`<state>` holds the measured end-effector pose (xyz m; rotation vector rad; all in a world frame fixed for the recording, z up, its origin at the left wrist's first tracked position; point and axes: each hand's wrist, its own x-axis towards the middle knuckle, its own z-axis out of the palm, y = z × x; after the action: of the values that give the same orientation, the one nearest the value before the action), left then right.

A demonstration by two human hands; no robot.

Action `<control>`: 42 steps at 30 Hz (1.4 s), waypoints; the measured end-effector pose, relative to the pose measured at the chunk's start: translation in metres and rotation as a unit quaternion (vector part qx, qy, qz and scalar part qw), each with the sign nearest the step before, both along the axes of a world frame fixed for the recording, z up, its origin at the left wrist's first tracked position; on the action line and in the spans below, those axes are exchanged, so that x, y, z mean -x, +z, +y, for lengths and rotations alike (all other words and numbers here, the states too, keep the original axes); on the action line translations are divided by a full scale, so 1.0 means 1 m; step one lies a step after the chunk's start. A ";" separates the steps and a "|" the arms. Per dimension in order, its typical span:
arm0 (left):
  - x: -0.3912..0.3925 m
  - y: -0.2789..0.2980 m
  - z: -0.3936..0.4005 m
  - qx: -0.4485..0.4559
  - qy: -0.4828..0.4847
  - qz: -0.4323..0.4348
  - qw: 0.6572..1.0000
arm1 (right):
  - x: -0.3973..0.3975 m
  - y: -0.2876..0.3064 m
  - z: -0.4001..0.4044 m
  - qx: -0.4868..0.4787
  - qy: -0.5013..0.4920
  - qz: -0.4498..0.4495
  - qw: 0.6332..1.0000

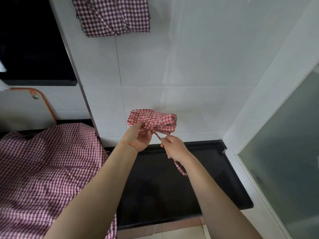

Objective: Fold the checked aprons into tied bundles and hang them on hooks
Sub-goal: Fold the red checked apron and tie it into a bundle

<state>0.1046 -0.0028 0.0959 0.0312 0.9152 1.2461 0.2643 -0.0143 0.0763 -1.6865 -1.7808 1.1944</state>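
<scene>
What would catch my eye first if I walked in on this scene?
Most likely the small red checked bundle held up mid-frame against the white tiled wall: the left hand grips it while the right hand pulls its strap. Next, a big dark-red checked apron spread over the black counter at left, and another checked bundle hanging at the top.

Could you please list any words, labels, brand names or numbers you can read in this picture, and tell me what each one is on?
There is no readable text: nothing shows on the red checked bundle in the left hand and right hand, the hanging dark checked apron, the apron lying on the counter, or the wall tiles.
</scene>
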 end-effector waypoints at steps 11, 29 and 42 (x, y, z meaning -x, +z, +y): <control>0.023 0.022 -0.004 -0.111 -0.128 0.167 0.971 | -0.045 0.010 0.026 -0.045 -0.158 0.015 0.986; -0.015 0.034 -0.001 -0.121 -0.061 -0.032 0.990 | 0.002 0.030 0.006 -0.085 0.021 -0.042 0.995; -0.005 -0.004 0.010 -0.110 -0.047 0.140 0.983 | 0.000 0.067 0.006 -0.242 0.106 -0.195 0.945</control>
<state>0.1097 0.0075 0.0920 0.4299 1.0008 1.2686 0.2642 -0.0081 0.1435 -1.5288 -2.3049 0.4373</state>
